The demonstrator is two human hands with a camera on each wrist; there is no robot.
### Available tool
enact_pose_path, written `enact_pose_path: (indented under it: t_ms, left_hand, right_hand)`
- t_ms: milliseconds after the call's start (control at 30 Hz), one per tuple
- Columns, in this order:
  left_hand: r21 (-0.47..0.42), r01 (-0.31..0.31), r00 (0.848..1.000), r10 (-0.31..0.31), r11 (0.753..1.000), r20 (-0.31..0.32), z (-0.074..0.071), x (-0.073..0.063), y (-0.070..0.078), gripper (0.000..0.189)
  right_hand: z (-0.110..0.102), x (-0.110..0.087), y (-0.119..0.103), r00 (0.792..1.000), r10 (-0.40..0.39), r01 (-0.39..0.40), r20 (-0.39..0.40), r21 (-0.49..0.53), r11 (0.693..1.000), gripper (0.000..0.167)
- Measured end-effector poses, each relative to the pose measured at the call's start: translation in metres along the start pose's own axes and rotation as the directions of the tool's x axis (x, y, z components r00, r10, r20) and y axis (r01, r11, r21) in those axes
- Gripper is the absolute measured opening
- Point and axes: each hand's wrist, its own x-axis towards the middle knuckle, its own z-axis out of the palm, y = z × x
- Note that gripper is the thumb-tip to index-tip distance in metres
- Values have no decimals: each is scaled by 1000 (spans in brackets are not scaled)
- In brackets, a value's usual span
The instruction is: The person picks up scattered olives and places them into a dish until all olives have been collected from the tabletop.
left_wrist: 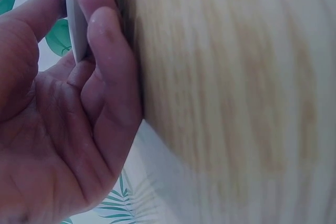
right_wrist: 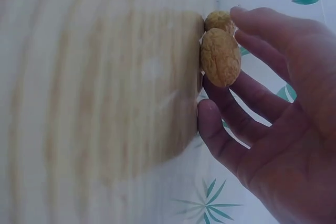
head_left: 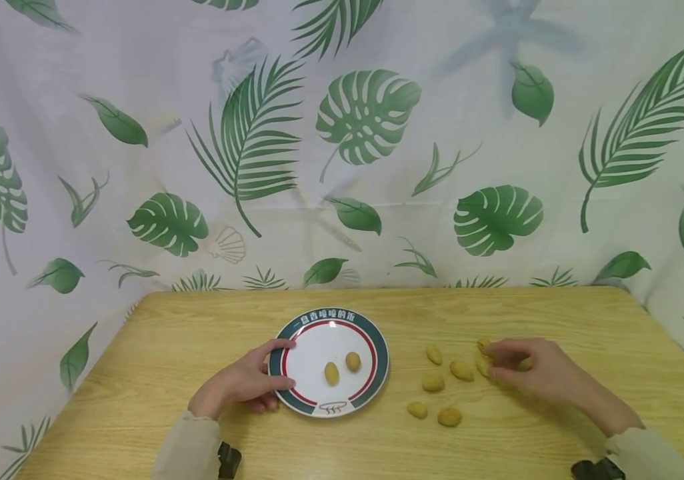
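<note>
In the head view my left hand (head_left: 240, 378) grips the left rim of a white plate (head_left: 312, 350) with a dark teal border and red ring. The left wrist view shows the plate's edge (left_wrist: 77, 19) between the thumb and fingers. Two wrinkled yellow-brown oval pieces (head_left: 332, 373), their kind unclear, lie on the plate. To the right, my right hand (head_left: 543, 370) bends over more such pieces, its thumb and forefinger beside an oval piece (head_left: 483, 365). In the right wrist view the fingers are spread apart around a wrinkled oval piece (right_wrist: 221, 57); no firm pinch shows.
Several loose oval pieces (head_left: 433, 383) lie scattered between the plate and my right hand on the wooden table (head_left: 378, 447). A white cloth with green leaf prints (head_left: 378, 247) hangs behind the table's far edge and along its sides.
</note>
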Motion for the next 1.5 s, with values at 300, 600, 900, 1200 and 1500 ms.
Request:
enact_pose_path:
  t_ms: [300,600,900,1200,1500]
  left_hand:
    - [-1,5,1000,-5,1000,1,-1,2,-1,68]
    - [12,8,1000,-8,1000,-11,0,2,0,68]
    - [23,13,1000,-13,1000,-15,-2,1,2,69]
    - [16,7,1000,-7,1000,-12,-1,2,1,68]
    - [-2,-8,1000,8,1000,-3,-2,1,0,67]
  right_hand:
    - [1,1,-1,999,-7,8,41,-25,1000,29]
    - [3,6,-6,996,65,-61,55,-59,996,26]
    - [4,7,-9,998,65,-64,13,-62,996,26]
    - [4,7,-13,993,-17,15,-113,-16,1000,23]
    - [8,10,-24,984,-40,33,-171,-42,999,23]
